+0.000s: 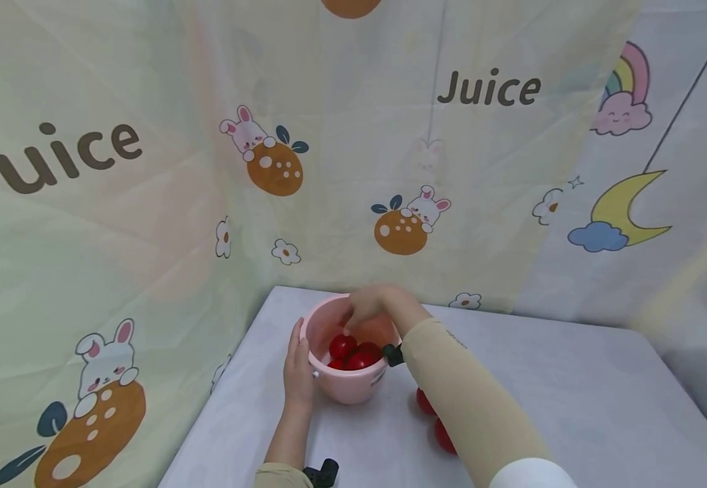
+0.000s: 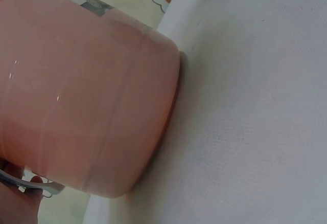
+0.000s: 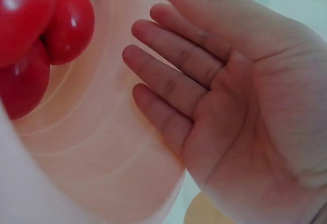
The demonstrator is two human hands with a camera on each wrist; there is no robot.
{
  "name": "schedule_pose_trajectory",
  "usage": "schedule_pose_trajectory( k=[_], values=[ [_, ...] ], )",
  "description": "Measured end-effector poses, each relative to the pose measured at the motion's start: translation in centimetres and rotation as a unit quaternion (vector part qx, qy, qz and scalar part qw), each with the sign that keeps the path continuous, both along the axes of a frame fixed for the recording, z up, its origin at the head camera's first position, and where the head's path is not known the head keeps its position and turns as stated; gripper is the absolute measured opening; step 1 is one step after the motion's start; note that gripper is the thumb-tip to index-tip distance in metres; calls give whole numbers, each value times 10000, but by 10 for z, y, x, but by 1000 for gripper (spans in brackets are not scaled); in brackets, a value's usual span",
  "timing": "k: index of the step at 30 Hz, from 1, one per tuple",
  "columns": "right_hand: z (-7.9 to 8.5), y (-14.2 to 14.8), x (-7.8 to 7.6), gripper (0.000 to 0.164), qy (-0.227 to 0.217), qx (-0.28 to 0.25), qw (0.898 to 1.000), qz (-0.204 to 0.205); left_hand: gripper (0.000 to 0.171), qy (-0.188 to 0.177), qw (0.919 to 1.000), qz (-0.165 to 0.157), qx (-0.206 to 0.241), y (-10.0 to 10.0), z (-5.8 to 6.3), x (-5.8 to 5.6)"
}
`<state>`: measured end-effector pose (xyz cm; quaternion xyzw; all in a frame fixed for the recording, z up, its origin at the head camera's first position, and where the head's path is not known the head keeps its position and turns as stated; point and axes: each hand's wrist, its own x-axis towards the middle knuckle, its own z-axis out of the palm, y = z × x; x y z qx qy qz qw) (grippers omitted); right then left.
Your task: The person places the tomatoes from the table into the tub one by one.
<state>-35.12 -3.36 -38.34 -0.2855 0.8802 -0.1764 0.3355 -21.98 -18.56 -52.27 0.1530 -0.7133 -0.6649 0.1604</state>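
Note:
A pink bucket (image 1: 350, 390) stands on the white table, with several glossy, round red fruit-like pieces (image 1: 365, 355) inside it. My left hand (image 1: 298, 373) rests against the bucket's left outer side, its fingers stretched upward. In the left wrist view part of that hand (image 2: 19, 203) shows beside the bucket's pale handle (image 2: 51, 187). My right hand (image 1: 373, 306) reaches over the far rim into the bucket. From the right wrist, the right hand (image 3: 225, 101) shows its bare palm and relaxed fingers, apart from the red pieces (image 3: 71, 24) and holding nothing.
Two more red pieces (image 1: 445, 435) lie on the table (image 1: 560, 393) right of the bucket, partly hidden by my right sleeve (image 1: 469, 393). A printed cloth (image 1: 341, 224) with rabbits and fruit hangs behind the table's far edge and along its left side.

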Motion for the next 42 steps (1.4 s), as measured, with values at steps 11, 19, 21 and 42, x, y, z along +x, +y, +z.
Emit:
schedule_pose_trajectory(
  k=[11,19,21,42],
  values=[
    [12,5,1,45,337,-299,9950,893,45,17,10000,-7,-62,-1,-2,-1],
    [18,37,3,44,433,-1081,9888,933,45,34,9999,-67,-69,1,-2,-1],
    [20,48,5,42,386,-1287,9877,801,45,44,9999,-53,-79,1,-2,-1],
    [-8,148,32,54,630,-2938,9527,-466,47,242,9995,35,-222,1,-4,-1]
  ],
)
